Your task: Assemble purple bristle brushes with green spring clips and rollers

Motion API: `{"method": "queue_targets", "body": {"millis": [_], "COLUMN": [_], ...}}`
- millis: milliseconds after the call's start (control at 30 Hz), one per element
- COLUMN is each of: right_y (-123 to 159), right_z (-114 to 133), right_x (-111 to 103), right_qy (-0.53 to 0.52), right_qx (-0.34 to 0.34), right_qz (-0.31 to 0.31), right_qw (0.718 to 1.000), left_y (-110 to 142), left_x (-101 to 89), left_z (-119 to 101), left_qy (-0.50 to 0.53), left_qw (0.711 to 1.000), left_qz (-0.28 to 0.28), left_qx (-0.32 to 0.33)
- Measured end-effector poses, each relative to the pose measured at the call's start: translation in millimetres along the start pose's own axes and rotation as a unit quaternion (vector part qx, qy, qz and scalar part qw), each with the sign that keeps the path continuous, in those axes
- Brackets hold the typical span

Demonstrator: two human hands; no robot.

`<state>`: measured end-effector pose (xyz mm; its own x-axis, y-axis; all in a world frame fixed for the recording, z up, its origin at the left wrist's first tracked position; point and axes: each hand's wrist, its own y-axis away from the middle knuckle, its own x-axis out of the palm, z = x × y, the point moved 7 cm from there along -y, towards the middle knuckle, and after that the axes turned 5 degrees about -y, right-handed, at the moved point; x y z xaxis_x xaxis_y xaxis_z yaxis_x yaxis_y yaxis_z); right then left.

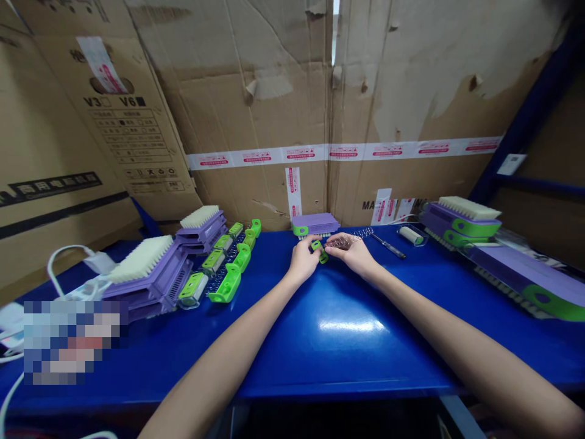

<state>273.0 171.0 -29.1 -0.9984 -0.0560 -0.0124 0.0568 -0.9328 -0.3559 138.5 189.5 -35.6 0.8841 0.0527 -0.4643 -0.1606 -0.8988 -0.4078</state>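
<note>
My left hand [304, 258] pinches a small green plastic part [316, 245] with a hole in it. Close on its right, my right hand [355, 256] is closed on a thin metal coil spring [364, 233], whose far end sticks out to the right past the fingers. The near end of the spring lies by the green part; whether the two touch I cannot tell. Just behind the hands rests a purple brush head [322, 222] with a green end, bristles down. A screwdriver [388, 245] lies to the right of my right hand.
Left stand purple brush parts [155, 274] with cream bristles, a row of green-topped clear pieces [214, 262], springs and bright green caps [227, 284]. Right are stacked purple-green brushes [466, 222] and a white cylinder [411, 235]. Cardboard [256, 110] walls the blue table [292, 347]; white cables [52, 268] lie left.
</note>
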Motion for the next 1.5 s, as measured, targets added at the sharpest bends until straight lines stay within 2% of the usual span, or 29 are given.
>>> {"method": "queue_targets", "body": {"millis": [67, 167, 433, 633, 933, 1033, 1200, 1500], "right_y": [0.1, -0.4, 0.6, 3.5, 2.9, 0.7, -2.4, -1.7], "right_z": [-0.4, -2.4, -8.7, -13.2, -14.0, -12.5, -4.7, -4.5], "right_x": [2.0, 1.3, -9.6, -11.4, -13.0, -11.4, -6.8, -6.5], "right_qy": [-0.004, -0.01, -0.044, -0.076, -0.054, -0.025, 0.073, 0.129], "right_qx": [0.006, 0.016, 0.074, 0.116, 0.123, 0.096, -0.002, -0.019], "right_qz": [0.008, 0.01, -0.042, -0.058, -0.036, -0.015, 0.014, 0.012], "right_qw": [1.0, 1.0, 0.995, 0.989, 0.99, 0.995, 0.997, 0.991], "left_y": [1.0, 2.0, 0.7, 2.8, 2.2, 1.3, 0.6, 2.7], "left_x": [-3.0, -1.5, 3.7, 8.6, 10.2, 10.5, 11.6, 10.8], "left_z": [-0.3, -2.4, -5.0, -7.3, -1.7, 3.6, 8.0, 7.2], "left_qy": [0.013, 0.067, 0.151, 0.156, 0.2, 0.213, 0.241, 0.231], "left_qw": [1.0, 0.998, 0.988, 0.986, 0.975, 0.972, 0.966, 0.968], "left_qz": [-0.019, -0.003, 0.02, 0.053, 0.083, 0.07, 0.048, 0.04], "left_qx": [-0.001, -0.01, -0.018, -0.025, -0.048, -0.063, -0.075, -0.093]}}
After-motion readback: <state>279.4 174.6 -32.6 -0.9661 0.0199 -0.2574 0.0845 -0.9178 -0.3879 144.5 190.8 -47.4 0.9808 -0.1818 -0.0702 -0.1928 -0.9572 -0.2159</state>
